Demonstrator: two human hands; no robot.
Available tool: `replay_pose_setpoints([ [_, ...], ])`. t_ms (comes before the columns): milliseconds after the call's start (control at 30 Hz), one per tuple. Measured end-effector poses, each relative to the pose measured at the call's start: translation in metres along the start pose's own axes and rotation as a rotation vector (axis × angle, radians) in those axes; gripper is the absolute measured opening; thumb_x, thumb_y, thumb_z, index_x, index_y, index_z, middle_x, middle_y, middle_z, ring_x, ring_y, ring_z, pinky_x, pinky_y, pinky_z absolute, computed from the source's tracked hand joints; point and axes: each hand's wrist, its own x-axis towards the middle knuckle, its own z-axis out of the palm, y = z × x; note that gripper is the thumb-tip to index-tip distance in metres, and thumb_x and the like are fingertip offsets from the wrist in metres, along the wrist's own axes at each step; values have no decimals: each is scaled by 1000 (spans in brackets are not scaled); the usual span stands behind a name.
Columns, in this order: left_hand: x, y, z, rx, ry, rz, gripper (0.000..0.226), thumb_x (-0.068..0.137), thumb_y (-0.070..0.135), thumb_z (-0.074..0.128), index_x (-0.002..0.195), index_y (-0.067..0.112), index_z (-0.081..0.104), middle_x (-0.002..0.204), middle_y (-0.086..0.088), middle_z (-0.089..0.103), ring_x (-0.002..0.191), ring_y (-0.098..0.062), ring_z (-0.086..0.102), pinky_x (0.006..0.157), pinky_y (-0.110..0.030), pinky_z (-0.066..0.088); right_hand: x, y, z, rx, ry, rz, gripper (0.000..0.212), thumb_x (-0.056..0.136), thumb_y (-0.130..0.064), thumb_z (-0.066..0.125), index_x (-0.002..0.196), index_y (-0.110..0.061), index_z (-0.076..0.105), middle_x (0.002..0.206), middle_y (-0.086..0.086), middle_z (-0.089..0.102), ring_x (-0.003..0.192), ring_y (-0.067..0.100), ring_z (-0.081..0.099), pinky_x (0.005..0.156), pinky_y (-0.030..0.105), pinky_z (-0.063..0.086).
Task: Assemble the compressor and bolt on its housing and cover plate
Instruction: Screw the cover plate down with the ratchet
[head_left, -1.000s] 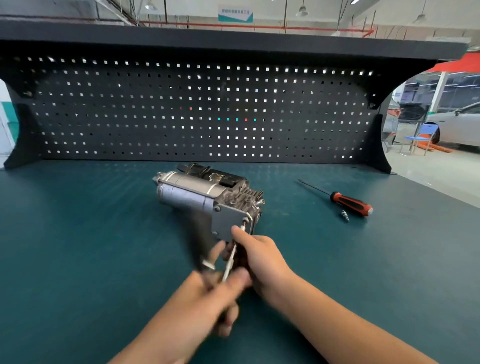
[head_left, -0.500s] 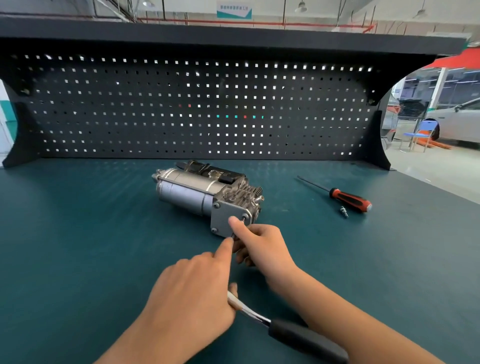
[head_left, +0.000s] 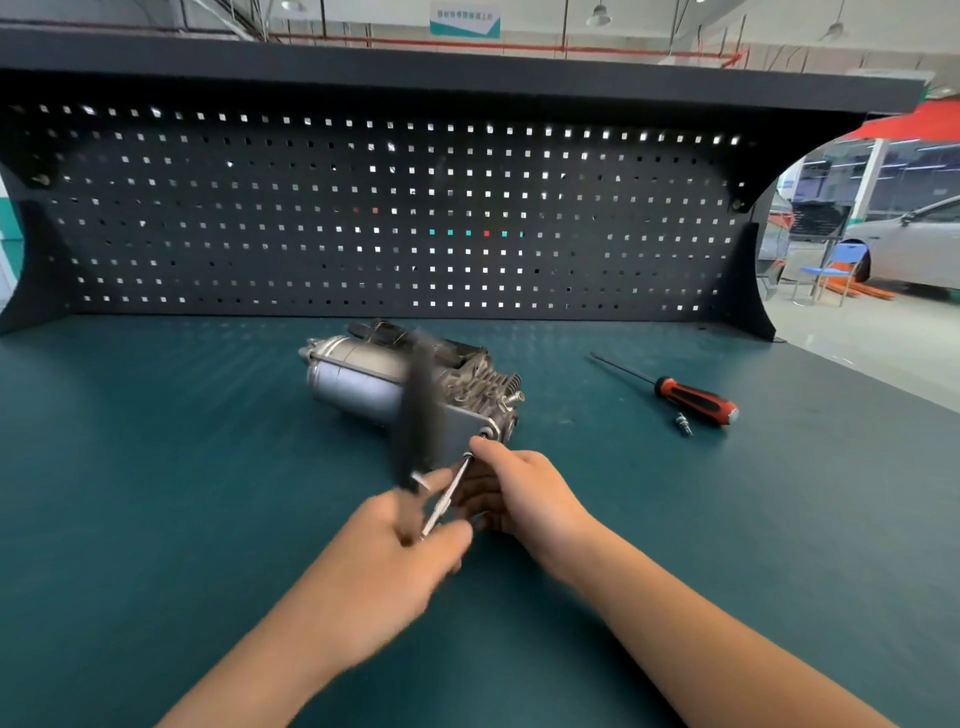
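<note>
On teal bench (head_left: 156, 467) under black pegboard (head_left: 260, 234): compressor (head_left: 358, 384), left hand (head_left: 384, 566) and right hand (head_left: 524, 493) tight around ratchet (head_left: 447, 493).

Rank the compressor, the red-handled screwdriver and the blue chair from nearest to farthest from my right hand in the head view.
1. Compressor: held at its plate end by the right hand, just ahead of it.
2. Screwdriver: lying on the bench, farther right.
3. Blue chair: off the bench, far right background.
</note>
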Motion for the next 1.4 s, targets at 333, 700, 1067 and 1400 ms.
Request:
replay_pose_setpoints([
  [333,2,-12,-3,327,21,132,55,86,31,63,108,71,33,86,18,63,60,-1,57,62,-14,45,-1,3,-1,-118,35,-68,36,94,-29,53,62,-13,57,48,-5,59,42,7,51,43,17,34],
  [700,1,5,-3,-606,-13,-284,22,81,4,56,100,1,65,50,2,41,28,-6,25,28,-15,23,-2,0,0,-36,-10,8,36,94,-34,50,68,-13,61,53,-2,62,39,9,48,42,19,29],
  [1067,7,-18,5,564,60,198,50,87,33,56,131,39,33,65,11,53,60,-5,48,55,-17,34,-2,2,-2,-88,183,-77,56,86,-30,64,33,-17,52,40,-9,44,31,4,31,34,12,26],
  [1400,5,6,-4,-873,-70,-341,19,65,7,68,77,1,55,50,2,40,27,-6,26,28,-12,21,-1,-2,-1,68,35,38,38,94,-30,51,62,-13,58,45,-3,49,35,10,32,38,16,25],
])
